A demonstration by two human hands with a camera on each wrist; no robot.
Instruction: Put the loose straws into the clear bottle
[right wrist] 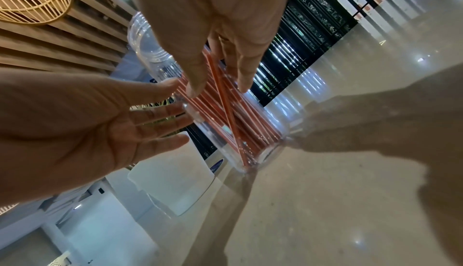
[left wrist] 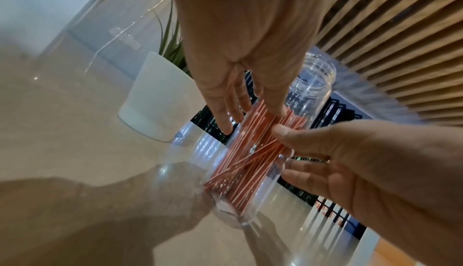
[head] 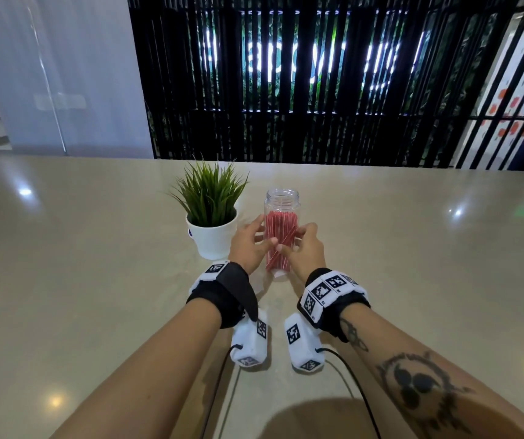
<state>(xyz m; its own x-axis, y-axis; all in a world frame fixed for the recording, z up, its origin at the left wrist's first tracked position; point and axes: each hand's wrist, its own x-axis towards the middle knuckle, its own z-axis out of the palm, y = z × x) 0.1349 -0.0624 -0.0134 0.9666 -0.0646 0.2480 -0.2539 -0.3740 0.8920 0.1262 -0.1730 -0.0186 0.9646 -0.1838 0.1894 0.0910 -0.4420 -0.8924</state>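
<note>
White glazed pot (head: 211, 237) with a spiky green plant (head: 209, 194) stands furthest left on the pale stone table (head: 412, 248), just beside the left hand (head: 248, 245). That hand has its fingers straight and spread, the tips at the wall of the clear bottle (head: 281, 201); in the left wrist view the fingertips (left wrist: 226, 127) seem to touch the plastic lightly, though I cannot tell whether they press or only hover against it. The bottle stands upright between the two hands, its long axis vertical and its open mouth uppermost, above the level of both hands. Inside it the red straws (head: 281, 229) stand in a bundle running from the base to somewhat below the shoulder, most upright, a few leaning crosswise. No loose straw shows on the table in any view, so the filling looks finished, by my reading. To the right, the right hand (head: 306, 253) mirrors the left: fingers loosely extended, thumb and forefinger tips at the bottle's wall, curled round nothing. Both hands sit about equally near the bottle, one on each side at mid height, so whichever move follows, whether steadying or letting go, turns on that flanking position with the bottle directly ahead of the fingertips.
</note>
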